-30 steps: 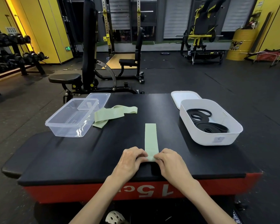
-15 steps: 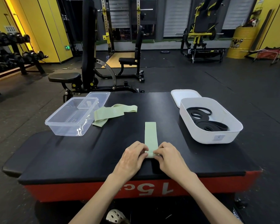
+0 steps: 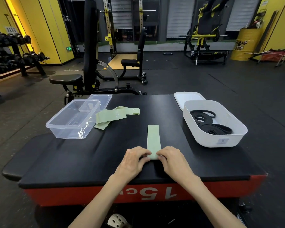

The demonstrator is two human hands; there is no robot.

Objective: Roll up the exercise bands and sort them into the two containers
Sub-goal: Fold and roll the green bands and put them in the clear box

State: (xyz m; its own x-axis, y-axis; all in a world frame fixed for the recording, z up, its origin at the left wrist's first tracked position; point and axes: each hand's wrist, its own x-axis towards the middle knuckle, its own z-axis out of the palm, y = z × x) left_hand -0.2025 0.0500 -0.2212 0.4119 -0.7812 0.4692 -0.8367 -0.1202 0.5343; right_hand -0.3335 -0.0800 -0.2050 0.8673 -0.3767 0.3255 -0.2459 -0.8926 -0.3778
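Observation:
A flat pale green exercise band [image 3: 153, 139] lies lengthwise in the middle of the black padded platform [image 3: 56, 162]. My left hand [image 3: 135, 159] and my right hand [image 3: 173, 159] pinch its near end from both sides, where the band is turned over into a small roll. Loose green bands [image 3: 115, 115] lie in a heap beside an empty clear plastic container [image 3: 72, 120] at the left. A white container [image 3: 220, 139] at the right holds black bands [image 3: 209, 122].
A clear lid [image 3: 102, 98] lies behind the clear container and a white lid [image 3: 187, 97] behind the white one. The platform has a red front marked 15. Weight benches, a dumbbell rack and a yellow drum stand on the gym floor beyond.
Both hands have moved forward along the band, rolling its near end up; the flat part of the band has grown shorter. The containers and loose bands are as before.

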